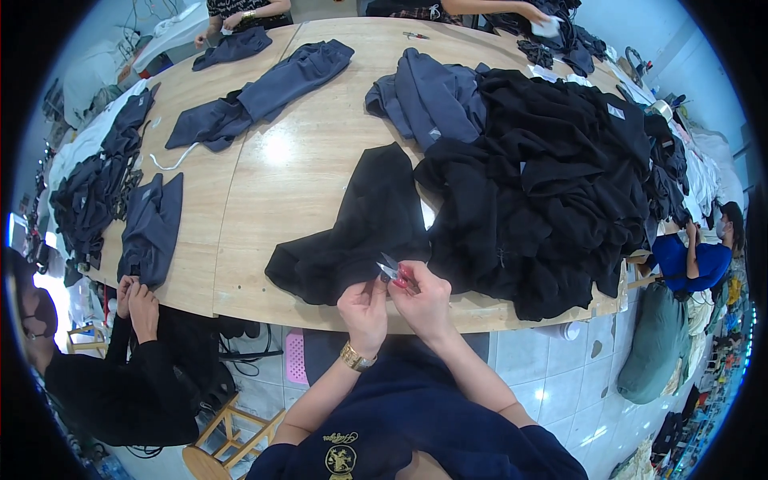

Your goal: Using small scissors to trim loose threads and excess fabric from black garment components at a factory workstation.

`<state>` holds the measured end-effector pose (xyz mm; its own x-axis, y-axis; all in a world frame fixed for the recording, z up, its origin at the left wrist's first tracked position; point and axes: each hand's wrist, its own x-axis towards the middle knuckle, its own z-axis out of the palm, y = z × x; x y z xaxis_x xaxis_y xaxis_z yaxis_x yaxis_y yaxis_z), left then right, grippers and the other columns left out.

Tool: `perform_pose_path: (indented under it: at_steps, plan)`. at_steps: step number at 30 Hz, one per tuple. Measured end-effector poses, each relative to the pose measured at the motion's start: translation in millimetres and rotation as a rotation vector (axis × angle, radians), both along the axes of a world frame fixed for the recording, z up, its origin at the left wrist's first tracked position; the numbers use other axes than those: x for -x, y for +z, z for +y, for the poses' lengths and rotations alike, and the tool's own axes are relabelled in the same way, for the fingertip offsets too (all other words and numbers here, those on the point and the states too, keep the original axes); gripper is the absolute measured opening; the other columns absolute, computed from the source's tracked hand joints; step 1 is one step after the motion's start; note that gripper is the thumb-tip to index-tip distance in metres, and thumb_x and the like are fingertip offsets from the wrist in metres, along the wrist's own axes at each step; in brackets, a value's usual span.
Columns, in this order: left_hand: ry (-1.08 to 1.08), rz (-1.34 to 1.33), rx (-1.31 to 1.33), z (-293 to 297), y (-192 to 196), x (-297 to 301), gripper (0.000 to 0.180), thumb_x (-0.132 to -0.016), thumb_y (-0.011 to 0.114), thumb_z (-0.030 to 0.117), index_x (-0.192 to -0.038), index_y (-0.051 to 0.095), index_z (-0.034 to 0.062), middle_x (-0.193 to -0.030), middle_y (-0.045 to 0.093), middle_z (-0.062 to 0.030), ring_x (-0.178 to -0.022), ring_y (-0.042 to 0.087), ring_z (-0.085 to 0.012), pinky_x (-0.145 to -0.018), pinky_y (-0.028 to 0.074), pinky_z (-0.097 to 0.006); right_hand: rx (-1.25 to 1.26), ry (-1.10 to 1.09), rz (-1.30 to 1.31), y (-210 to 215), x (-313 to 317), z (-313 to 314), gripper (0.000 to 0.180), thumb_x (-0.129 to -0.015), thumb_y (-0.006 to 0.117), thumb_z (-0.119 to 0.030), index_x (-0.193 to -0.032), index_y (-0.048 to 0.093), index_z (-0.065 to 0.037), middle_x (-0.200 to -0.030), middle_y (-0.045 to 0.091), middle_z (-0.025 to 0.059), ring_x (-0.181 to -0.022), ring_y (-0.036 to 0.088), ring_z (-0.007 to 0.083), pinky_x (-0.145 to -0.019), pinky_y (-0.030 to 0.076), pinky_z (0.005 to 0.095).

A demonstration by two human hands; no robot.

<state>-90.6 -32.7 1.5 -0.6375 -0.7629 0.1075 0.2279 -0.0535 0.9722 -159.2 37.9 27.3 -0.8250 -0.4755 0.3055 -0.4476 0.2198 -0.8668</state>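
Observation:
A black garment (364, 232) lies spread on the wooden table (280, 176) straight ahead of me. My left hand (364, 308), with a gold watch on the wrist, pinches the garment's near edge. My right hand (424, 300) is closed on small thread snips (394, 272) with a red grip, their metal tip pointing up-left at the fabric beside my left fingers. Both hands sit together at the table's front edge.
A big heap of black garments (552, 176) fills the right of the table. Grey-blue garments (264, 92) lie at the back and left. A person in black (128, 376) works at lower left, others at the far edge and right. A wooden stool (228, 440) stands below.

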Motion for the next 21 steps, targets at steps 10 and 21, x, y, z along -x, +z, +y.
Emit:
perform_pose_path:
  at_steps: [10,21]
  plan:
    - [-0.081,0.249,-0.54,-10,14,10,0.009,-0.088,0.053,0.003,-0.091,0.054,-0.0043,-0.087,0.059,-0.0095,-0.08,0.061,-0.0165,-0.081,0.053,-0.036,0.274,0.129,-0.579,-7,7,17,0.003,-0.084,0.056,-0.002,-0.086,0.056,0.0,-0.066,0.053,-0.0054,-0.057,0.045,-0.0004,-0.049,0.036,0.0143]
    - [-0.116,0.249,-0.576,-12,20,9,0.009,-0.089,0.052,0.006,-0.095,0.053,-0.001,-0.09,0.06,-0.0084,-0.084,0.06,-0.0162,-0.082,0.052,-0.035,-0.203,0.08,0.279,-8,22,26,0.019,-0.072,0.07,-0.016,-0.077,0.058,-0.003,-0.068,0.058,0.0088,-0.055,0.058,0.0253,-0.048,0.043,0.0297]
